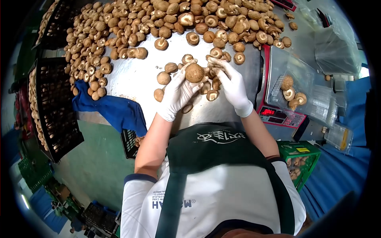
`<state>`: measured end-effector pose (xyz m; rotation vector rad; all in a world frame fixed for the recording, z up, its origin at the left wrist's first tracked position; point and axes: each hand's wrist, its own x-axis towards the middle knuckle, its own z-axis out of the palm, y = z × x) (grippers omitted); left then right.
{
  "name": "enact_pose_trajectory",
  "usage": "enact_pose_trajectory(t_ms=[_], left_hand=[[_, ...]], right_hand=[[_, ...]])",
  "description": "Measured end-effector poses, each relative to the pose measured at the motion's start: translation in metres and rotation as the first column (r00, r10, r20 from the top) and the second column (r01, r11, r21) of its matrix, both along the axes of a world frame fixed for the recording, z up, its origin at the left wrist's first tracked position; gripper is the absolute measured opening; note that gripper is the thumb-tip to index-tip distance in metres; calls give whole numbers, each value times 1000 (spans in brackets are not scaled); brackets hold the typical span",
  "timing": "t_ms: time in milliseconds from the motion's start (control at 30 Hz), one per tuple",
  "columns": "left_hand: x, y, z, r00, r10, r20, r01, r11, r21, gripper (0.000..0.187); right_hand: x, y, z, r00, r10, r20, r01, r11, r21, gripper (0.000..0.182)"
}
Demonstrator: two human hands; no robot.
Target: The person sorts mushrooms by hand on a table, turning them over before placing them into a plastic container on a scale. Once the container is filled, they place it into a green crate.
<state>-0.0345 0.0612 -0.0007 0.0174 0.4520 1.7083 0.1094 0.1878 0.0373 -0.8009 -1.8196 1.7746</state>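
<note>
White gloves cover both of my hands. My left hand (pixel 177 93) is closed around a large brown shiitake mushroom (pixel 195 73), its rounded cap turned up toward me. Just to the right, my right hand (pixel 231 81) reaches inward with its fingers stretched out over a few mushrooms; its thumb is hidden, and the fingertips come close to the held mushroom. Below the hands, a mushroom with a pale underside (pixel 212 95) lies on the metal table (pixel 133 77). Several loose mushrooms (pixel 163 78) rest left of my left hand.
A big mushroom pile (pixel 158 16) spreads along the far side. On the right, a red scale (pixel 278 116) bears a clear plastic tray (pixel 283 95) with several mushrooms. A blue cloth (pixel 115 111) hangs at the left edge, near black crates (pixel 59 111). A green crate (pixel 301 158) stands lower right.
</note>
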Motion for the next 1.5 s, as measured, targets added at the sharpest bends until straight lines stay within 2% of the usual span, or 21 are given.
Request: enact_pose_trajectory(t_ms=[100,200,233,333,367,467,533,600,633,667,733,767,867,933,1067,1133,1300,1400,1433,1467,1500], left_hand=[[10,-18,-12,978,-19,205,10,999,45,47],[17,-31,-25,950,-30,310,29,1000,6,47],[18,-32,-30,936,-37,349,35,999,10,47],[22,-41,-33,952,-91,293,122,989,-89,45],[24,-44,-32,952,-70,298,114,984,-134,45],[25,-51,-26,944,-38,327,86,987,-135,48],[21,-54,-21,939,-64,337,93,993,-71,52],[16,-51,-6,966,-117,228,144,984,-104,56],[16,-52,-12,977,-124,176,134,990,-49,56],[17,-53,-15,990,-107,89,124,971,-204,46],[17,-47,-26,997,-83,7,83,984,-160,34],[16,-45,-26,982,-155,-110,126,965,-231,33],[17,-26,-7,960,-226,-165,178,948,-263,44],[19,-17,10,979,-164,-119,119,941,-317,51],[24,-6,-2,842,-173,-510,14,953,-301,48],[28,-9,3,891,-158,-427,26,954,-298,48],[44,-27,9,861,-139,-490,-62,926,-372,44],[47,-37,9,861,-106,-498,-99,924,-369,37],[48,-41,2,827,-136,-545,-93,923,-373,33],[51,-45,-13,812,-176,-557,-89,905,-416,32],[58,-50,-30,835,-183,-519,-56,910,-411,33]], right_hand=[[-4,-12,-6,998,53,44,-54,998,26,30],[0,-16,-19,983,180,23,-167,946,-277,28],[0,-20,-17,980,198,-27,-199,978,-55,25],[1,-25,-23,946,310,92,-261,901,-347,18],[0,-21,-34,941,329,82,-306,928,-213,17],[-19,21,-37,931,62,360,-163,952,257,21],[-37,62,-57,924,-311,222,40,657,753,27],[-49,92,-83,799,-446,404,-53,617,785,35],[-53,97,-88,810,-431,398,-11,667,745,39],[-51,100,-93,843,-361,398,2,744,669,37],[-47,92,-74,902,-214,374,1,868,496,34],[-43,86,-83,971,-123,204,32,917,397,26],[-27,43,-46,1000,-15,10,8,860,511,25],[-15,15,-35,1000,27,2,-25,883,468,28],[6,-16,-33,995,92,-31,-71,907,416,41],[13,-30,-40,996,-22,-91,28,998,61,47],[29,-33,-30,994,77,-81,-72,995,62,50],[32,-41,-10,994,105,-36,-108,988,-111,46],[34,-41,-19,975,221,-22,-221,973,-64,47],[35,-40,-25,957,285,60,-291,930,223,47],[38,-39,-29,951,287,113,-305,930,204,48]])
